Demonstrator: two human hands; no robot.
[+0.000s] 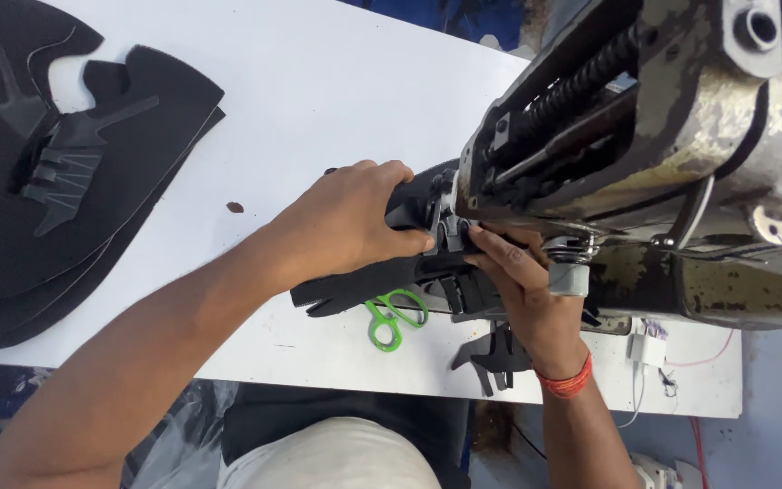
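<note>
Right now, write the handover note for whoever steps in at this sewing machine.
Left hand: pressed flat on the black fabric piece, holding it at the machine head.
Right hand: fingertips on the same piece beside the presser foot.
Sewing machine: piece sits under the foot.
Green-handled scissors lie on the white table; stack of black cut pieces far left.
Finished stitching cannot be made out; the stack looks unsewn.

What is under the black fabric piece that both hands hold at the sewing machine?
Green-handled scissors stick out from under the black fabric piece, lying on the white table. Their blades are covered. The left hand and right hand hide the rest.
</note>
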